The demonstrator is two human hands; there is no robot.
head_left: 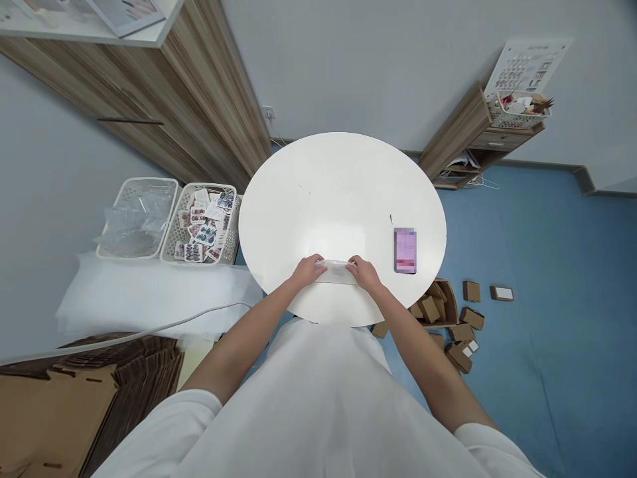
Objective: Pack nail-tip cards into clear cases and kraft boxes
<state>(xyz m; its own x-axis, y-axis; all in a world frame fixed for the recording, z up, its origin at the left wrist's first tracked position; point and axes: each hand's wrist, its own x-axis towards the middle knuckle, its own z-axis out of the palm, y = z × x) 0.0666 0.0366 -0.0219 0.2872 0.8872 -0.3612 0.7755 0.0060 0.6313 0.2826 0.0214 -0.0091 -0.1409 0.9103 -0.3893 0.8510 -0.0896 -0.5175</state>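
At the near side of the round white table [323, 192], a folded translucent white sheet [336, 272] is stretched between my two hands. My left hand [307, 271] pinches its left end, thumb towards the middle. The right end is gripped the same way by my right hand [364, 272]. Whether anything is wrapped inside the sheet I cannot tell. To the right of my right hand a phone [405, 251] lies flat, its screen lit and blurred out.
On the left stand a white basket of press-on nail cards [203, 229] and a basket of clear plastic bags [137, 219]. White sheets [149, 295] and flattened cardboard [60, 411] lie nearer. Small brown boxes [460, 355] are scattered on the floor at right, beside a filled carton [450, 302].
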